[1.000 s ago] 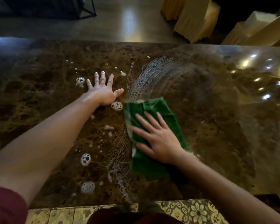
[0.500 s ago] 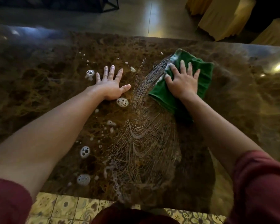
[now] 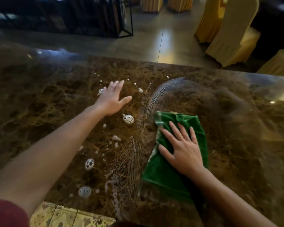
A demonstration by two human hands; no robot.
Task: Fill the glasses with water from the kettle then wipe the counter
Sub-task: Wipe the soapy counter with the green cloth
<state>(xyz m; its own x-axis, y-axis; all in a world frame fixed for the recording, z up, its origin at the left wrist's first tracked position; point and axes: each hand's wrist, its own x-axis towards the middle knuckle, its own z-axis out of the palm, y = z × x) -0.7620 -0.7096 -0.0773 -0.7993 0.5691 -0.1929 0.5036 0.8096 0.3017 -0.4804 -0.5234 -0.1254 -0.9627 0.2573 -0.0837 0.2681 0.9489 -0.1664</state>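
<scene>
A brown marbled worktop [image 3: 236, 128] fills most of the view, its left and right ends cut off by the frame and its near edge partly hidden behind the person's arms. Beyond its far edge, cloth-covered chairs [image 3: 228, 30] stand on a shiny floor, and a dark metal-framed shelf [image 3: 88, 15] at the upper left is too dim to make out. A green cloth [image 3: 167, 176] lies on the worktop right of centre, its near end tucked under the right forearm. The right hand [image 3: 184, 151] presses flat on the cloth with fingers straight and spread. The left hand [image 3: 112, 99], blurred, is open with fingers extended over the worktop; I cannot tell whether it touches the surface. Soap foam blobs [image 3: 128, 119] dot the worktop between the arms, beside curved soapy streaks [image 3: 156, 94]. No kettle or glasses are visible.
</scene>
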